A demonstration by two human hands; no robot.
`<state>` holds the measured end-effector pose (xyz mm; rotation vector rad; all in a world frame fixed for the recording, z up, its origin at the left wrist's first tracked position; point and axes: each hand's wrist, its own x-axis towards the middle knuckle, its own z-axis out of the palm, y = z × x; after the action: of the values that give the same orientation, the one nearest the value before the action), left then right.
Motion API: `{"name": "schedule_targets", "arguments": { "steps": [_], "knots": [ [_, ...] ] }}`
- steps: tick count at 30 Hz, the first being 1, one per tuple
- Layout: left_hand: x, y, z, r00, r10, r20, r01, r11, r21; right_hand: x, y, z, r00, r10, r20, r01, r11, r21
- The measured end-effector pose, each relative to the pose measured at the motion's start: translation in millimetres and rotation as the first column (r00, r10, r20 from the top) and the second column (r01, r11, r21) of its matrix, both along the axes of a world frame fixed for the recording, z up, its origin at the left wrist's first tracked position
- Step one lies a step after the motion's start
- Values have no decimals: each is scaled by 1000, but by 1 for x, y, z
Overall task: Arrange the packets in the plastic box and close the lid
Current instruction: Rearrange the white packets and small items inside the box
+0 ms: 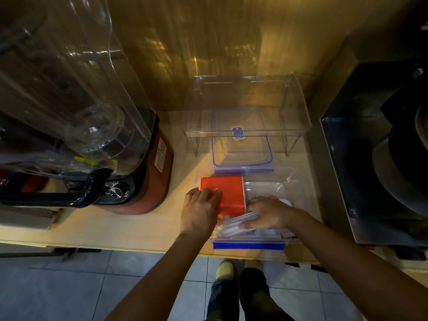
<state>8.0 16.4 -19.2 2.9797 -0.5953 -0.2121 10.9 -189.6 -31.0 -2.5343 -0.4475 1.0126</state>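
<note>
A clear plastic box (294, 181) with blue clips stands near the counter's front edge. A red packet (228, 189) lies flat in its left half, and my left hand (200, 208) rests on the packet's near left corner with fingers spread. My right hand (268, 213) presses down on a bundle of clear and white packets (234, 225) in the box's near part. The box's clear lid (240, 140) with a blue rim lies just behind the box, detached, partly under a clear shelf.
A red blender (141, 172) with a clear jar stands left of the box. A clear acrylic shelf riser (298, 107) stands behind it. A dark appliance (375, 147) fills the right side. The counter's front edge (115, 247) runs below my wrists.
</note>
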Motion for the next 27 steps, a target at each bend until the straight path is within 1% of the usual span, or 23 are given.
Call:
{"name": "schedule_targets", "arguments": {
  "steps": [2, 6, 9, 11, 13, 15, 17, 18, 19, 24, 25, 27],
  "knots": [
    [0, 0, -2, 1000, -9, -2, 9, 1000, 26, -4, 2, 2, 1000, 3, -31, -3, 1000, 9],
    [2, -1, -3, 999, -39, 13, 38, 997, 63, -7, 6, 1, 995, 68, 76, -60, 993, -103],
    [4, -2, -4, 997, -70, -11, 70, 997, 32, -9, 4, 4, 985, 116, 127, -97, 984, -148],
    [5, 0, -3, 996, -89, -17, 89, 996, 1, -9, -1, 8, 988, 104, 113, -90, 988, -129],
    [5, 2, -2, 994, -109, -18, 109, 993, -38, -5, -6, 13, 994, 64, 86, -58, 996, -71],
    [5, 4, 1, 989, -149, -23, 147, 987, -67, -2, -9, 17, 997, -20, 70, 17, 999, 34],
    [6, 4, 2, 979, -202, -41, 198, 977, -78, 0, -9, 18, 985, -171, 0, 168, 966, 195],
    [7, 4, 2, 975, -215, -56, 211, 975, -66, 0, -7, 18, 970, -237, -49, 242, 936, 255],
    [8, 3, 3, 974, -214, -70, 211, 976, -49, -1, -5, 16, 958, -277, -71, 286, 917, 277],
    [11, -1, 0, 974, -210, -82, 209, 978, -22, -4, 7, 1, 950, -312, 23, 302, 934, 188],
    [10, -1, -1, 975, -205, -82, 204, 979, -21, -5, 7, -1, 958, -277, 69, 265, 953, 149],
    [9, -1, -2, 980, -185, -72, 184, 983, -20, -6, 6, -6, 979, -106, 175, 108, 994, -2]
  ]
}}
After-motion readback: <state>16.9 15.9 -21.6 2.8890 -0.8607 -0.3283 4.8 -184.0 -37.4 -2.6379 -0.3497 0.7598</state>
